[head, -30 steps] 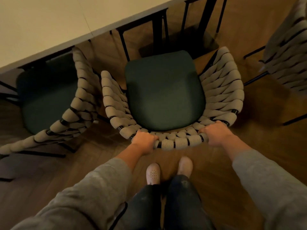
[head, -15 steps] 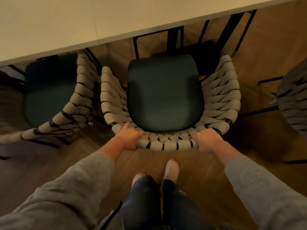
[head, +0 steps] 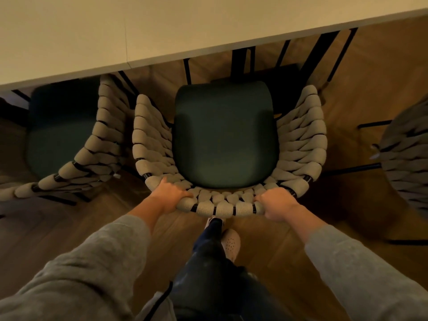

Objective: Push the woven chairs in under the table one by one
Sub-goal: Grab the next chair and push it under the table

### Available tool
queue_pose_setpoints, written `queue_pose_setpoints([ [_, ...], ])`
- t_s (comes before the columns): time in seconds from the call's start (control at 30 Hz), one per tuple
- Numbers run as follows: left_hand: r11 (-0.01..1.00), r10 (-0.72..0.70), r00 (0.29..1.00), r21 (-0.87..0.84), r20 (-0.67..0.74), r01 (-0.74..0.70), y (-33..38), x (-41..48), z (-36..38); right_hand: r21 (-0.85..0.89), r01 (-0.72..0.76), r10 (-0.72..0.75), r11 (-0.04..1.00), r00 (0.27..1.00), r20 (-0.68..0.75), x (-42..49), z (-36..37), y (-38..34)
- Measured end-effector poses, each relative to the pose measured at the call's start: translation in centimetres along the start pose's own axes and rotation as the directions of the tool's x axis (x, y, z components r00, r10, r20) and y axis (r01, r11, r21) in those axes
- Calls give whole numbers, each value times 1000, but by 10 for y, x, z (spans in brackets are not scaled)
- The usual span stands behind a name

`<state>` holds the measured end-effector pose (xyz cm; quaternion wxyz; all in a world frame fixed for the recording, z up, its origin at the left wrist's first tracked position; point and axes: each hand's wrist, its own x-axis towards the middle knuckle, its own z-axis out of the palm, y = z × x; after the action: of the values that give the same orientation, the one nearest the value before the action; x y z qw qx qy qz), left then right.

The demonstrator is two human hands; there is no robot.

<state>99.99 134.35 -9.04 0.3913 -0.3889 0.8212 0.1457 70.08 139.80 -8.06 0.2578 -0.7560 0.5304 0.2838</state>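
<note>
Three woven chairs in view: left chair [head: 69,140] tucked part-way under the table [head: 162,31], middle chair [head: 224,135] just short of its edge with seat fully uncovered, right chair [head: 407,158] well out, untouched. Gripping the middle chair's near backrest rim, left hand [head: 170,194] and right hand [head: 276,203], fingers curled over it.

A pale perforated shoe [head: 230,243] stands on the brown wooden floor [head: 273,249]. Dark trousers [head: 208,265] hang just beside that shoe.
</note>
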Motion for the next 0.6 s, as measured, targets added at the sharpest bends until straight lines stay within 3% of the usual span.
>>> queue_pose_setpoints([
  [0.6,995,-4,999,-101,-43,-1,2,8,-10,-112,-20,27,994,997,66,4,-35,19],
])
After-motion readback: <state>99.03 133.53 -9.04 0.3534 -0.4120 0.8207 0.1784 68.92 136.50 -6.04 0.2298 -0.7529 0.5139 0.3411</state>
